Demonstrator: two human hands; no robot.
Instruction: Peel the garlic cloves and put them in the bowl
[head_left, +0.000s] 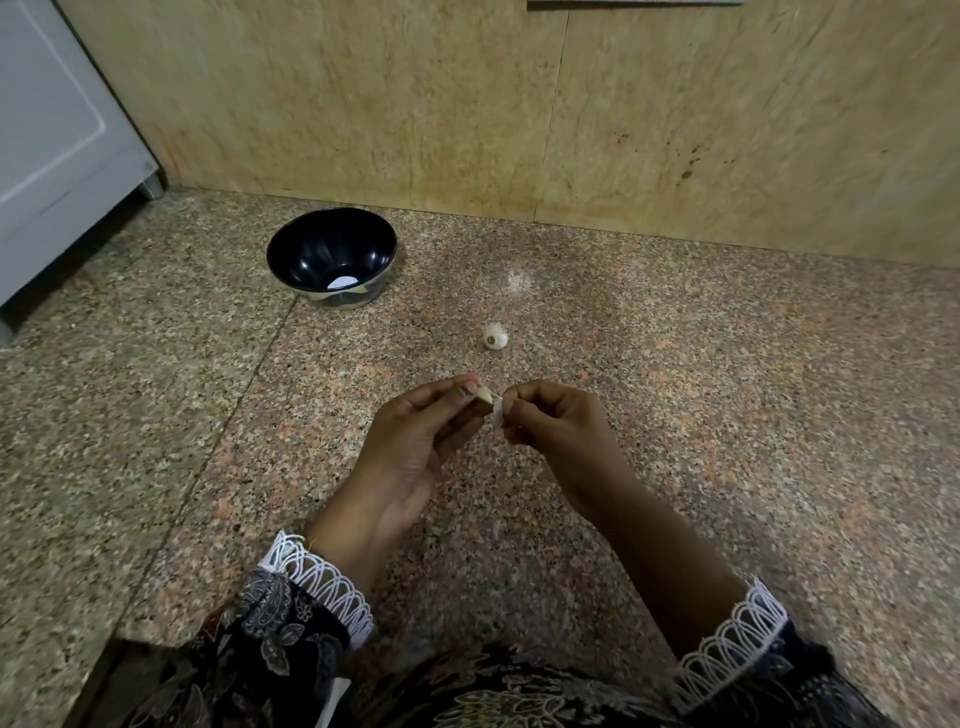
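The left hand (415, 441) pinches a garlic clove (484, 396) between thumb and fingertips, its pale point turned toward the other hand so that the skin can be drawn off lengthwise. The right hand (550, 426) has its fingers curled and closed on a strip of papery skin (497, 415) that hangs from the clove's tip; the two hands nearly meet at the clove, which sits between them above the counter. This looks like the peeling step, with the clove only partly bared.

Just beyond the fingertips, a little to the right, a second piece of garlic (495, 335) rests on the counter, root end facing the camera, within easy reach for the next turn. Farther out and to the left of the fingers stands the dark bowl (332, 228); a small white patch shows at its bottom, too indistinct to name as a clove or a reflection.

Everything rests on a speckled pinkish granite counter (727, 389) with a seam running diagonally left of the hands. Behind it rises a beige stone-patterned wall (467, 104), and a white appliance (52, 130) stands at the far left.
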